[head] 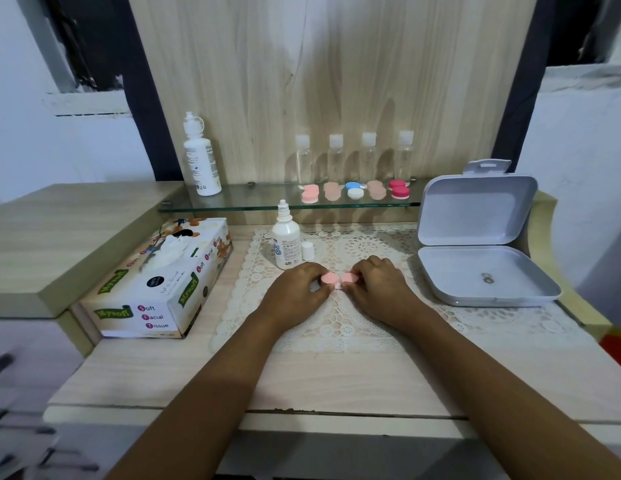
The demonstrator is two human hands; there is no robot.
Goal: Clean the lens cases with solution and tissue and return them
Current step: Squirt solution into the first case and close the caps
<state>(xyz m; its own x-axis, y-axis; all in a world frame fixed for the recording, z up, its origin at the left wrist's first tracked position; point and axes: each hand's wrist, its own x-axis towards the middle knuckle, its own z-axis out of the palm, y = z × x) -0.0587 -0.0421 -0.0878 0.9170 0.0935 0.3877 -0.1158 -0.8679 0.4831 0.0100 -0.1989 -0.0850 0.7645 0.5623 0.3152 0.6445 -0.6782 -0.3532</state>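
I am seeing the left hand (pixel 295 289) and right hand (pixel 378 282) each pinching one cap of the pink lens case (pixel 337 278), mid lace mat (pixel 354 327), five o'clock from the solution bottle (pixel 286 242).

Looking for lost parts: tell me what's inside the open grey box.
Two small ring-like pieces lie on the box's base, too small to identify. The raised lid is bare. The base's near rim hides a thin strip of floor.

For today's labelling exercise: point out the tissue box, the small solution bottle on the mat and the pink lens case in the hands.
tissue box (pixel 177 275), head view, white top panel.
small solution bottle (pixel 287 244), head view, its label.
pink lens case (pixel 329 278), head view, its left cap.
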